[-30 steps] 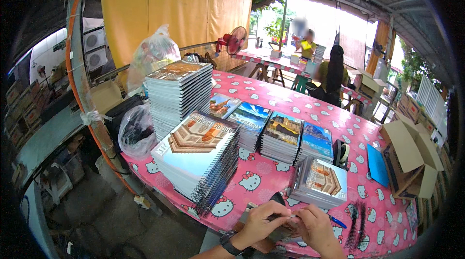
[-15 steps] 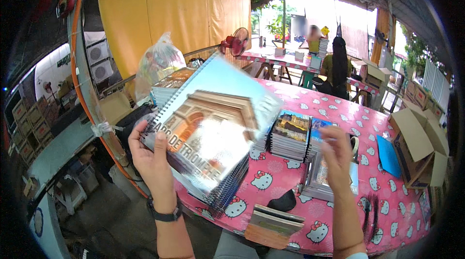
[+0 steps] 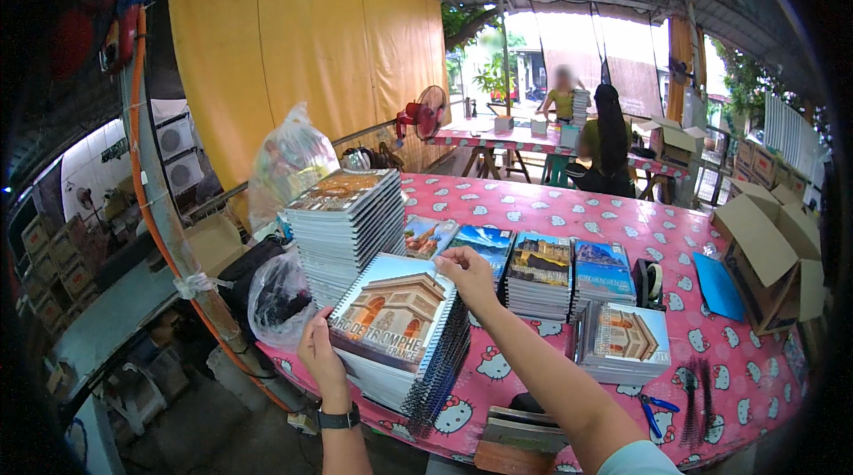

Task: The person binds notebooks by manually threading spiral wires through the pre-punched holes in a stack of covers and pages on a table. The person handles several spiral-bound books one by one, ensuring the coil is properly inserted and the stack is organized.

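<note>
A spiral notebook (image 3: 391,302) with a stone arch on its cover lies on top of a tall stack of notebooks (image 3: 378,382) at the table's near left. My left hand (image 3: 324,355) is closed at the notebook's left edge, its fingertips partly hidden. With closed fingers, my right hand (image 3: 466,278) pinches the notebook's upper right corner. Black spiral bindings (image 3: 435,377) stick out along the stack's right side. Behind the left hand rises a taller notebook stack (image 3: 342,217) with a brown cover on top.
Several shorter notebook stacks (image 3: 538,275) stand in a row, with another arch-covered stack (image 3: 622,342) at right. Blue-handled pliers (image 3: 656,413) and loose black spirals (image 3: 702,404) lie near the front. An open carton (image 3: 769,253) stands far right. People (image 3: 562,102) sit at a farther table.
The arch-covered notebook, held up and tilted by my left hand before, now lies on the stack. My right hand has moved left from above the right-hand stack to the notebook's corner.
</note>
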`<action>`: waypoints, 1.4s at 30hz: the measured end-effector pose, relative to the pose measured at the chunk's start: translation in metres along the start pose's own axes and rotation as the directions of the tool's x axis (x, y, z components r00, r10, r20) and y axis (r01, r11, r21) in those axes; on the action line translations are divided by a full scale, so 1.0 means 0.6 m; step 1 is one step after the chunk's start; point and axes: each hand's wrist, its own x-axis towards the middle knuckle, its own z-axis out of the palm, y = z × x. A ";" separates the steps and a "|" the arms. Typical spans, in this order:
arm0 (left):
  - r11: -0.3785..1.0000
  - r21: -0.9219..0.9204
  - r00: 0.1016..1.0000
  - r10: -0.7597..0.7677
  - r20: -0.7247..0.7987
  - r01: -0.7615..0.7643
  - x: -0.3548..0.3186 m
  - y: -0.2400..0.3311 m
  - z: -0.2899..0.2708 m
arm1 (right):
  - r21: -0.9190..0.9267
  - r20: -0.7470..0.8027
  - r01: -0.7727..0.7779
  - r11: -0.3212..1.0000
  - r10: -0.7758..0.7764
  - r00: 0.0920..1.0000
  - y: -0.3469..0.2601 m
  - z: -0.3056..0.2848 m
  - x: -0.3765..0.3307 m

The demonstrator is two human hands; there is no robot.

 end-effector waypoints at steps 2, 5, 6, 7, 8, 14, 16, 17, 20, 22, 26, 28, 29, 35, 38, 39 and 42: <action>1.000 -0.012 0.997 0.018 -0.069 -0.019 -0.002 0.000 0.007 | 0.039 -0.009 -0.022 0.999 0.022 1.000 0.018 0.001 0.007; 0.998 -0.052 0.995 0.021 -0.095 -0.026 -0.002 -0.014 0.010 | 0.095 0.089 0.009 0.995 -0.017 0.996 0.045 -0.005 0.013; 0.998 -0.053 0.995 0.022 -0.102 -0.028 -0.002 -0.015 0.013 | 0.072 0.132 0.018 0.997 -0.028 0.991 0.050 -0.012 0.015; 0.998 -0.049 0.994 0.027 -0.103 -0.033 -0.002 -0.012 0.013 | 0.056 0.172 0.029 0.998 -0.038 0.984 0.046 -0.016 0.012; 0.998 -0.049 0.994 0.031 -0.103 -0.036 -0.001 -0.011 0.015 | 0.028 0.163 0.051 0.998 -0.055 0.985 0.042 -0.022 0.009; 0.995 0.100 1.000 -0.027 0.009 0.026 0.012 0.014 -0.026 | -0.580 0.298 0.315 0.751 -0.164 0.940 -0.038 -0.148 -0.075; 0.996 0.008 0.990 0.087 -0.109 -0.087 -0.009 0.049 -0.027 | -0.717 0.256 0.132 0.684 0.083 0.963 -0.060 -0.271 -0.099; 0.987 0.051 0.982 0.156 -0.110 -0.151 -0.022 0.072 -0.038 | -0.791 0.153 0.005 0.612 0.190 0.970 -0.080 -0.319 -0.124; 0.885 -0.038 0.884 0.465 0.039 -0.464 -0.083 0.134 -0.044 | -0.941 0.016 -0.049 0.334 0.190 0.982 -0.079 -0.447 -0.231; 0.848 -0.093 0.833 0.529 0.162 -0.521 -0.127 0.131 -0.010 | -0.998 0.055 0.056 -0.026 0.045 0.997 -0.038 -0.478 -0.316; 0.847 -0.307 0.722 0.530 0.444 -0.433 -0.228 0.124 0.062 | -0.998 0.061 0.060 -0.036 -0.039 0.997 -0.017 -0.468 -0.384; 0.958 -0.187 0.642 0.284 0.713 -0.216 -0.278 0.106 0.090 | -0.972 0.011 -0.004 0.233 0.062 0.998 -0.036 -0.471 -0.395; 0.964 -0.217 0.617 0.077 0.783 0.154 -0.302 0.099 0.113 | -0.932 -0.012 -0.050 0.359 0.108 0.994 -0.043 -0.478 -0.398; 0.709 -0.026 0.370 -0.337 0.866 0.705 -0.350 0.064 0.181 | -0.991 0.037 0.053 0.121 -0.133 0.990 -0.074 -0.439 -0.382; 0.751 -0.003 0.392 -0.341 0.854 0.660 -0.345 0.068 0.179 | -0.982 0.019 0.042 0.187 -0.124 0.992 -0.053 -0.468 -0.378; 0.762 0.006 0.397 -0.344 0.851 0.648 -0.342 0.070 0.176 | -0.982 0.040 0.059 0.178 -0.111 0.993 -0.052 -0.477 -0.375; 0.790 -0.008 0.446 -0.338 0.829 0.613 -0.332 0.062 0.166 | -0.994 0.024 0.014 0.106 0.099 0.995 -0.064 -0.476 -0.360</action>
